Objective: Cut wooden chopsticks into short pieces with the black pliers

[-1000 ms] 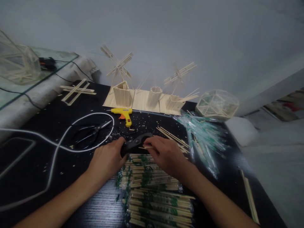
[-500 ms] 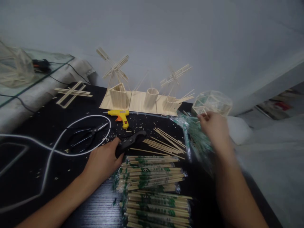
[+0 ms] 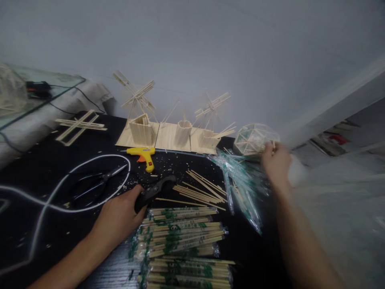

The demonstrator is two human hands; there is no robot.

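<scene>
My left hand (image 3: pixel 123 210) is closed around a black hand tool with a rounded, hooked head (image 3: pixel 158 190), which looks like a cutter. The tool rests low over the black table, beside loose wooden chopsticks (image 3: pixel 201 190). On the right, my right hand (image 3: pixel 277 162) is raised with its fingers pinched together, in front of a faceted stick frame (image 3: pixel 255 138). Whatever those fingers hold is too small or blurred to make out. Below and left of that hand lies a heap of clear-and-green plastic wrappers (image 3: pixel 245 186). Packs of wrapped chopsticks (image 3: pixel 183 235) lie in front of me.
A yellow glue gun (image 3: pixel 146 155) lies amid wood scraps. Pliers (image 3: pixel 104 178) sit inside a white cable loop (image 3: pixel 86 157). Windmill-like stick models on wooden bases (image 3: pixel 152 140) line the wall side. A stick cross (image 3: pixel 81 126) lies at left, near a glass-topped surface (image 3: pixel 57 80).
My right hand has moved away from the wrapper heap, rightward toward the faceted frame. The view has shifted slightly, sliding the table things left and down. My left hand keeps its hold on the black tool.
</scene>
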